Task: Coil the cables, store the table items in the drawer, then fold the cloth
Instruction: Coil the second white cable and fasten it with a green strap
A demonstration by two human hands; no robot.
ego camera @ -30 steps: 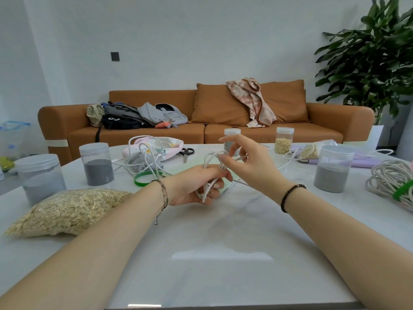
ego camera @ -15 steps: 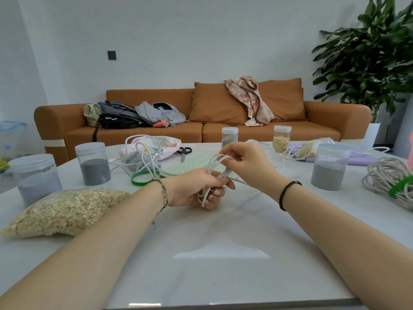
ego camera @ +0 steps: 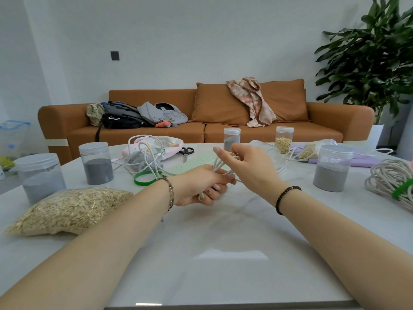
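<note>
Coiling a white cable (ego camera: 216,164) above the table (ego camera: 223,238), middle, toward the near side.
Grips gathered loops in left hand (ego camera: 199,186), pinches next turn with right hand (ego camera: 252,166); probably light, limp, springy, best clamped where loops cross.

Near: open counter (ego camera: 223,253) between the forearms.
Left: oat bag (ego camera: 67,211), two lidded jars (ego camera: 96,166) behind it.
Right: grey-filled jar (ego camera: 333,168), rope bundle (ego camera: 390,182).
Far: cable tangle (ego camera: 145,153), scissors (ego camera: 186,152), two small jars (ego camera: 232,139).
</note>
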